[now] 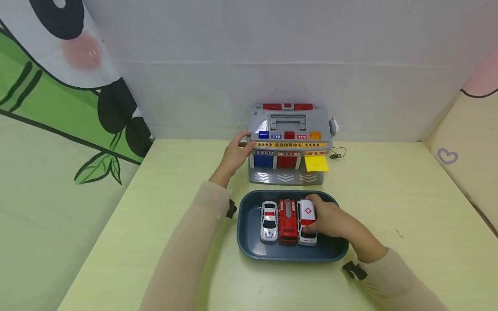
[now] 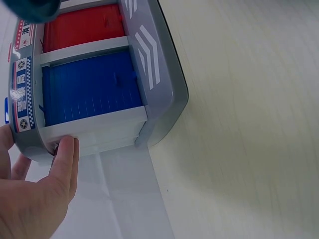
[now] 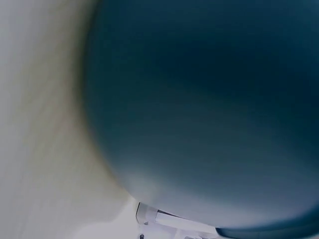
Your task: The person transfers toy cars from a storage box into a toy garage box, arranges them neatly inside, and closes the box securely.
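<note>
A grey toy emergency station point(image 1: 288, 144) stands on the table, its blue door point(image 2: 92, 87) and red door down and its yellow door point(image 1: 316, 163) tilted outward. My left hand point(image 1: 235, 152) grips its left side at the roof edge. In front of the station, a dark blue tray point(image 1: 249, 250) holds a white toy police car point(image 1: 269, 222), a red toy fire truck point(image 1: 288, 224) and a white toy ambulance point(image 1: 307, 207), side by side. My right hand point(image 1: 330, 218) grips the ambulance, thumb near its front end. The tray's blurred wall point(image 3: 199, 124) hides that hand in the right wrist view.
A thin dark cord point(image 1: 337, 153) lies beside the station, below a white and grey piece point(image 1: 333, 126) at its right side. Behind the table point(image 1: 389, 194) hangs a pale cloth point(image 1: 194, 95). A printed panel point(image 1: 58, 108) stands at the left.
</note>
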Action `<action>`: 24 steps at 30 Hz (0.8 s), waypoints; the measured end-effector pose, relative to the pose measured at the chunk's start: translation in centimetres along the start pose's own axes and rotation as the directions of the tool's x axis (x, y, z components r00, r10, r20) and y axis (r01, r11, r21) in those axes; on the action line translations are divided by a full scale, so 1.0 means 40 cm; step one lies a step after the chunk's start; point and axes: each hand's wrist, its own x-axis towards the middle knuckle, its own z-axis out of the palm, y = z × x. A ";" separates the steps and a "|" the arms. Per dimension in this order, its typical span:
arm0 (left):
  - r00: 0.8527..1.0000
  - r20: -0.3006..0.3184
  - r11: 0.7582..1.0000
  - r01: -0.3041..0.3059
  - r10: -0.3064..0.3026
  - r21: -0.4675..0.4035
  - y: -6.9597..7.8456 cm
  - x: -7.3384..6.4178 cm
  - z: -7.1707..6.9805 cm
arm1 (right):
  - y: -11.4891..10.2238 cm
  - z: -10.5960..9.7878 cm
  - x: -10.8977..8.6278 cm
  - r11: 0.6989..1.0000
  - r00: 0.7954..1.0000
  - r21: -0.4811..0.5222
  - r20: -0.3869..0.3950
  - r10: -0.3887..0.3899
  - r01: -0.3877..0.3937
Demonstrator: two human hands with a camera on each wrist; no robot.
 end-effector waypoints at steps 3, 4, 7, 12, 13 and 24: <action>1.000 0.000 1.000 -0.003 0.003 0.004 0.002 -0.001 -0.002 | -0.002 0.001 -0.005 1.000 1.000 0.010 -0.008 0.005 -0.005; 1.000 0.000 1.000 -0.003 0.003 0.006 0.002 -0.001 -0.002 | -0.002 0.001 -0.006 1.000 1.000 0.015 -0.012 0.008 -0.008; 1.000 0.001 1.000 0.000 0.000 0.010 0.003 -0.002 -0.002 | -0.004 0.001 -0.010 1.000 1.000 0.023 -0.020 0.019 -0.018; 1.000 -0.002 1.000 -0.002 0.002 0.011 0.005 -0.002 -0.002 | -0.006 0.000 -0.014 0.999 0.999 0.028 -0.033 0.023 -0.022; 1.000 -0.003 1.000 -0.002 0.002 0.011 0.005 -0.002 -0.002 | -0.006 -0.001 -0.014 0.999 0.999 0.027 -0.036 0.021 -0.020; 1.000 -0.004 1.000 -0.003 0.003 0.012 0.009 -0.008 -0.002 | -0.002 -0.005 -0.023 0.998 0.996 0.048 -0.078 -0.030 0.034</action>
